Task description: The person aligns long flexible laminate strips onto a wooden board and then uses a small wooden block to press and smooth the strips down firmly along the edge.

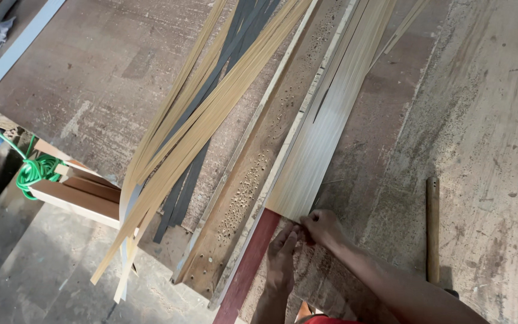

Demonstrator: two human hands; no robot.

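A long pale wood-grain veneer strip (325, 126) lies along a narrow board on the workbench, and its near end stops at a dark red board face (253, 258). My left hand (282, 259) presses flat beside that near end with the fingers pointing up at the strip's edge. My right hand (322, 227) pinches the strip's near corner with its fingertips. The two hands touch each other at the strip's end.
A loose bundle of tan and dark grey edge strips (205, 114) hangs off the bench at left. A perforated board (253, 174) lies beside the veneer. A wooden tool handle (432, 228) rests at right. A green coiled cord (34, 171) hangs by lumber offcuts.
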